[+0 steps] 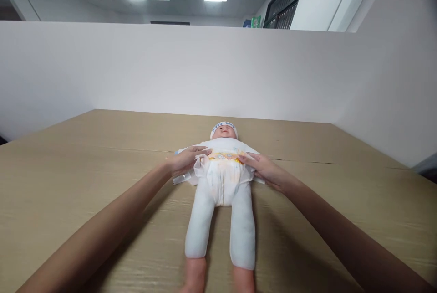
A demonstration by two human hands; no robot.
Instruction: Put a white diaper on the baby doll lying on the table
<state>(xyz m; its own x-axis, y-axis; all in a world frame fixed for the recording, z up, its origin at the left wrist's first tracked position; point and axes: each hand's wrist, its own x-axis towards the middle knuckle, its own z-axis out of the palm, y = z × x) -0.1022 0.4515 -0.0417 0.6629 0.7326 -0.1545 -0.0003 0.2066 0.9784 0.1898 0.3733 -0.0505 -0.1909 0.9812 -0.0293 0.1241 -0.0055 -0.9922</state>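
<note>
A baby doll (203, 220) in white clothes and a white headband with lettering lies on its back, feet toward me. Around its hips is a white diaper (223, 179) with a yellow patterned waistband. My left hand (187, 160) has its fingers closed on the waistband's left end, beside the doll's arm. At the opposite end, my right hand (264, 169) pinches the waistband, thumb on the front. Loose side flaps of the diaper stick out below both hands, the left one crumpled. The fingers under the flaps are partly hidden.
The doll lies on a wide tan tabletop (102, 165) with a seam running across it. A white partition wall (205, 69) stands behind the table, and another wall (385, 88) closes the right side. Lit ceiling panels show above.
</note>
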